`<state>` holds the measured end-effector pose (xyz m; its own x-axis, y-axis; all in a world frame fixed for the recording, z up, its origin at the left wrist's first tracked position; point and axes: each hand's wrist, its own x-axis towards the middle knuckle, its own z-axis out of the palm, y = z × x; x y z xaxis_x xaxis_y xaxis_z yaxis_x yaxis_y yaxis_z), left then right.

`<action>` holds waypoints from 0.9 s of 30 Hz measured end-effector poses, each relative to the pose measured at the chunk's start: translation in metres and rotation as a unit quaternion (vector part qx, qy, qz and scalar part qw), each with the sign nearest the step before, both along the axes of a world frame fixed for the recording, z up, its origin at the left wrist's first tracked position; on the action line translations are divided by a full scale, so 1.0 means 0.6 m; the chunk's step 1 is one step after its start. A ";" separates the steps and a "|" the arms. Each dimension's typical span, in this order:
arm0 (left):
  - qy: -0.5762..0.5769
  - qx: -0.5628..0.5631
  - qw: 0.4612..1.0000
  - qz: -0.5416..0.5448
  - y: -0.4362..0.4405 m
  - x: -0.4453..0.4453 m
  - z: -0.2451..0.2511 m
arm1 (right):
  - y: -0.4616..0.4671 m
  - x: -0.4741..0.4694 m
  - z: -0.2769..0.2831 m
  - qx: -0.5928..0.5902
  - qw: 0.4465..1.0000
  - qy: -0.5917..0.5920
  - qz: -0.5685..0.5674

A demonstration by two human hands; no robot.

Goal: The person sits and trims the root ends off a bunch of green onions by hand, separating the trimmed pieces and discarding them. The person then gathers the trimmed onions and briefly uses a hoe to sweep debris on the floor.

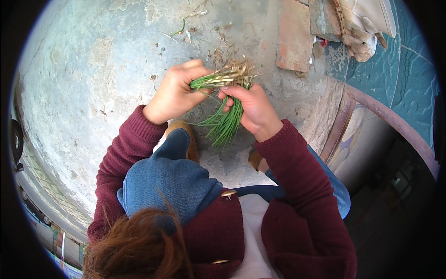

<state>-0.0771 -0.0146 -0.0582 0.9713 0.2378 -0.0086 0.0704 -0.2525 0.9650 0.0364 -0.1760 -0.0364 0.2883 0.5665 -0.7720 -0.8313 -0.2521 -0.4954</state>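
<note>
My left hand pinches a small bundle of thin green stalks, perhaps chives or young scallions. Their pale lower ends point right, across the top of a larger bunch. My right hand grips that larger bunch, its green leaves hanging down towards my feet. Dry, brownish roots stick up above the right hand. Where the two bundles cross, I cannot tell which roots belong to which. Part of the left bundle is hidden inside the left fist.
On the worn concrete floor lie a loose scallion-like stalk and scattered root debris. A reddish brick sits at the upper right, near a pale container and a soiled glove-like item. Blue-green tiles border the floor.
</note>
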 end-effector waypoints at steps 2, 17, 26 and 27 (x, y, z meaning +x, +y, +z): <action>-0.005 0.019 1.000 0.013 -0.001 0.002 0.003 | 0.004 -0.002 0.004 0.017 1.000 -0.004 0.003; 0.051 -0.055 0.995 0.059 -0.017 -0.004 -0.053 | 0.015 -0.023 -0.026 0.023 0.999 -0.031 -0.006; 0.202 -0.223 0.914 0.273 0.032 0.001 -0.115 | 0.023 -0.038 -0.024 0.151 0.981 -0.031 -0.120; 0.212 -0.243 0.910 0.261 0.045 -0.003 -0.115 | 0.017 -0.040 -0.027 0.185 0.972 0.004 -0.141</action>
<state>-0.0790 0.0123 -0.1270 0.6123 0.5332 -0.5837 0.4503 0.3716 0.8119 0.0124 -0.1657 -0.0524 0.4679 0.7051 -0.5329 -0.8455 0.1816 -0.5021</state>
